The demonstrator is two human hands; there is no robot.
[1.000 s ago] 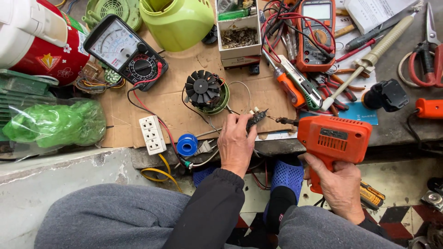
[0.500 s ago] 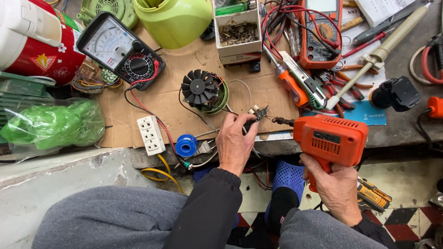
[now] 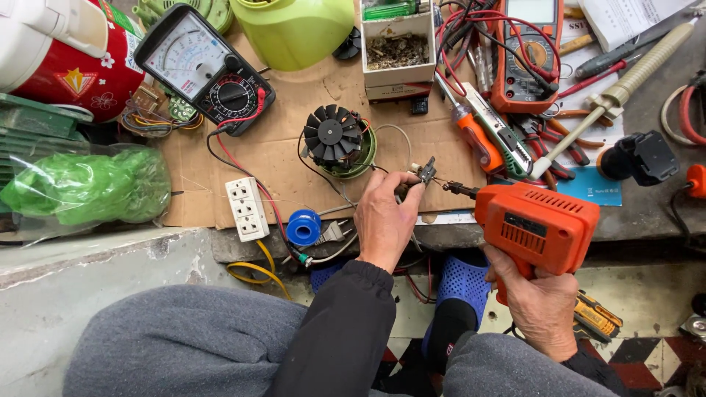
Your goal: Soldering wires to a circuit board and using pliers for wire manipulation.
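Observation:
My left hand (image 3: 386,217) pinches a small dark clip-like part (image 3: 425,172) with thin wires at the workbench's front edge. Those wires lead back to a small fan motor (image 3: 337,140) with black blades and a green base, standing on cardboard. My right hand (image 3: 540,305) grips the handle of an orange soldering gun (image 3: 535,224) below the bench edge. Its dark tip (image 3: 454,188) points left and sits right beside the part in my left hand.
On the cardboard (image 3: 294,95) lie a black analogue multimeter (image 3: 202,66), a white socket strip (image 3: 246,208) and a blue solder spool (image 3: 303,226). An orange digital meter (image 3: 526,55), pliers, knife, screwdriver and a parts box (image 3: 399,51) crowd the right. A green bag (image 3: 92,187) lies left.
The view has shifted slightly. My hands stay nearly still, with the soldering gun's tip held next to the part in my left hand.

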